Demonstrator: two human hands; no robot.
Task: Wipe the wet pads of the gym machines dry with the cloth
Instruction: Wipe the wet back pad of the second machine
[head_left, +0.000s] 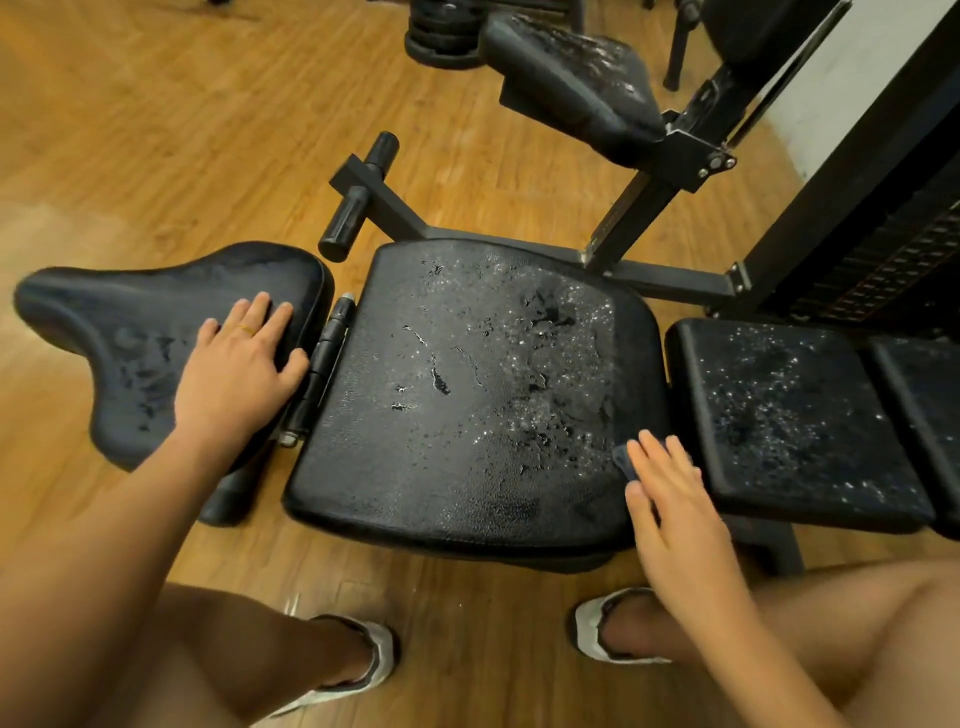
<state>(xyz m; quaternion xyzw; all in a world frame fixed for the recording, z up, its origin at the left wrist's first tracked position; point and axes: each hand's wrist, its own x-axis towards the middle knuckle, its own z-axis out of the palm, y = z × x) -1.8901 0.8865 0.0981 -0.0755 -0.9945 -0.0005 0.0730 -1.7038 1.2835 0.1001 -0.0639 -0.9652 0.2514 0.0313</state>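
Droplets bead thickly over the right half of the centre pad (467, 395), while its left half carries only a few streaks and pools, so I judge this to be the pad in hand and barely begun. The right hand (670, 499) lies at the pad's near right corner, palm down with fingers straight and together. It presses the cloth (622, 460) flat against the vinyl rather than gripping it. A flat palm spreads the pressure, so the fabric can soak up water across a broad strip. Only a dark corner of the cloth shows past the fingertips; the remainder is probably folded under the palm, though the view hides it. Working from that corner puts the wettest patch directly ahead of a sweep away from the body.

The left hand (241, 358) rests spread and released on the saddle-shaped left pad (130, 332), holding nothing. It seems placed there as a brace, since the person leans over the machine and that pad joins the centre one by a hinge (324, 364) that could swing. Its surface shows dull smears, not beads.

At least 2 more pads wait. The right pad (779, 415) sits just beside the cloth and is spotted with drops, and the upper pad (571, 67) on the frame (649, 208) is also wet.
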